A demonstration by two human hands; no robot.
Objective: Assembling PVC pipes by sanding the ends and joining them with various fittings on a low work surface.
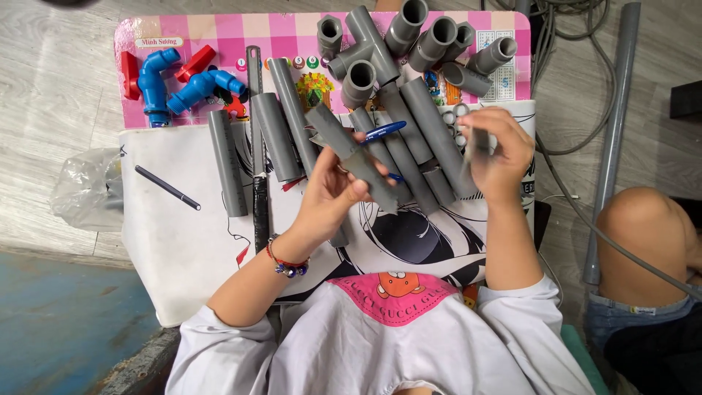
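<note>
Two hands of mine work above a small table [168, 249] draped in white cloth. My left hand [333, 192] is closed around a short grey pipe piece [351, 157], fingers wrapped under it and thumb on top. The pipe's long axis runs on a slant, from upper left by my fingertips down toward the lower right, ending just short of my right wrist. A blue pen [382, 132] lies pinched along my left fingers, pointing right. My right hand [497, 153] hovers just beside the pipe's right end, fingers curled and pinched on something small and pale; I cannot tell what it is. The left hand is plainly the nearer one, since it holds the pipe. Under both hands lie more cut grey pipes [420, 139] side by side. Farther from me, grey tee and elbow fittings [365, 51] cluster on a pink checked mat [241, 33], with blue fittings [157, 80] at the left. A dark pencil [167, 188] rests on the cloth.
</note>
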